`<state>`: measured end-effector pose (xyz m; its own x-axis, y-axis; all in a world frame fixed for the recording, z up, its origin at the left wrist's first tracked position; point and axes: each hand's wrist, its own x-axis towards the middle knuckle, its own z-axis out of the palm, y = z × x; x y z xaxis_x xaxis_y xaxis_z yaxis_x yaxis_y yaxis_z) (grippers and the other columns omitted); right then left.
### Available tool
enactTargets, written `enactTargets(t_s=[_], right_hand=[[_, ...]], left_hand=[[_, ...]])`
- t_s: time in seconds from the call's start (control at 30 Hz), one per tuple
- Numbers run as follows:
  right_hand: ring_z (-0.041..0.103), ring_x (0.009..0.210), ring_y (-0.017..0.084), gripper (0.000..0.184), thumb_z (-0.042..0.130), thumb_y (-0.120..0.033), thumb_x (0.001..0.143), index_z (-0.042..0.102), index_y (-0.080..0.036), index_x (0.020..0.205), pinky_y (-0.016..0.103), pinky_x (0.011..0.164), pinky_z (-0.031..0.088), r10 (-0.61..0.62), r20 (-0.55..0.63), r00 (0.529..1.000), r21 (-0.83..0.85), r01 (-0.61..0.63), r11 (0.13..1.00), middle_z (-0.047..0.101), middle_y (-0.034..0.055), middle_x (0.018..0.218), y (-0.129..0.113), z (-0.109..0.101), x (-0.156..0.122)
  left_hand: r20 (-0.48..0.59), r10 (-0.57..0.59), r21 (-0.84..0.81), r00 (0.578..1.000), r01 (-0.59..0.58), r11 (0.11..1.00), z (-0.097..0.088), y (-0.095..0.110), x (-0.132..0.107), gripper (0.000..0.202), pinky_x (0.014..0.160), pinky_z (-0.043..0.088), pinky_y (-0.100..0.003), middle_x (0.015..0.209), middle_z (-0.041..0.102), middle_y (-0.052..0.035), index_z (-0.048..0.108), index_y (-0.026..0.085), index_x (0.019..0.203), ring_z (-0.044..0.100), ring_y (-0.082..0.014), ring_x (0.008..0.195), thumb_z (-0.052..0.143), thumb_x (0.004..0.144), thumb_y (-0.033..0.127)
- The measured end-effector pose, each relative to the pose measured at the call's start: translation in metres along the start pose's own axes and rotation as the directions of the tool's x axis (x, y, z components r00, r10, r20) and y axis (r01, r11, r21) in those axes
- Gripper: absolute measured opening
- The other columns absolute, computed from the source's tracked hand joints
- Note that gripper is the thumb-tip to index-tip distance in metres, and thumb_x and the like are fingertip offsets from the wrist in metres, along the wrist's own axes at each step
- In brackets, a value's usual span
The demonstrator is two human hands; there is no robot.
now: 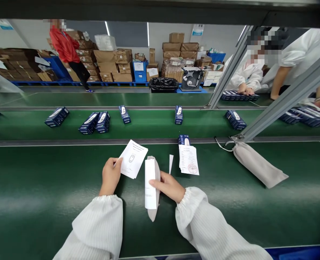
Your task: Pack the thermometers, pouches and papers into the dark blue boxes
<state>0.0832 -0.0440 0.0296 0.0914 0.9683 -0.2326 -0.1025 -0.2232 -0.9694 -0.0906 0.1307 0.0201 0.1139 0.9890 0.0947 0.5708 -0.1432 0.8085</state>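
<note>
My left hand pinches the left edge of a white printed leaflet with a small outline drawing on it; more sheets show beneath. In my right hand is a light grey pouch with a folded white paper pressed against its side under my thumb. What the pouch contains is hidden. Just beyond my right hand, a narrow white paper strip rests on the green surface. To its right, a stack of printed slips with a red stamp partly covers a dark blue box.
Another grey drawstring pouch lies at right, beside a slanted metal post. Several blue boxes are scattered along the green conveyor. Co-workers' hands rest on boxes at far right. A person in a red jacket is behind.
</note>
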Motion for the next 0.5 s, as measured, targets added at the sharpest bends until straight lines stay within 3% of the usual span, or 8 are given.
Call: enactTargets(t_s=[0.3,0.5], right_hand=[[0.06,0.101,0.026,0.041,0.064,-0.042,0.08,0.058,-0.015,0.11,0.04,0.086,0.048,-0.012,-0.011,1.0,-0.003,0.012,1.0,0.064,0.0098,0.108,-0.0015,0.002,-0.0011],[0.059,0.102,0.026,0.041,0.062,-0.042,0.081,0.057,-0.016,0.113,0.041,0.087,0.047,-0.02,0.004,1.0,-0.003,0.02,1.0,0.063,0.0102,0.11,-0.0008,0.0036,-0.001]], left_hand=[[-0.045,0.065,-0.02,0.997,-0.066,0.998,0.0039,-0.0047,-0.0061,0.024,0.078,0.046,-0.034,0.087,0.063,-0.0051,0.056,0.02,0.082,0.059,-0.022,0.084,0.049,0.08,0.042],[-0.102,0.171,0.008,0.98,-0.171,0.985,0.0082,-0.01,-0.007,0.022,0.089,0.045,-0.04,0.1,0.059,-0.0087,0.057,0.019,0.095,0.057,-0.0247,0.099,0.046,0.084,0.034]])
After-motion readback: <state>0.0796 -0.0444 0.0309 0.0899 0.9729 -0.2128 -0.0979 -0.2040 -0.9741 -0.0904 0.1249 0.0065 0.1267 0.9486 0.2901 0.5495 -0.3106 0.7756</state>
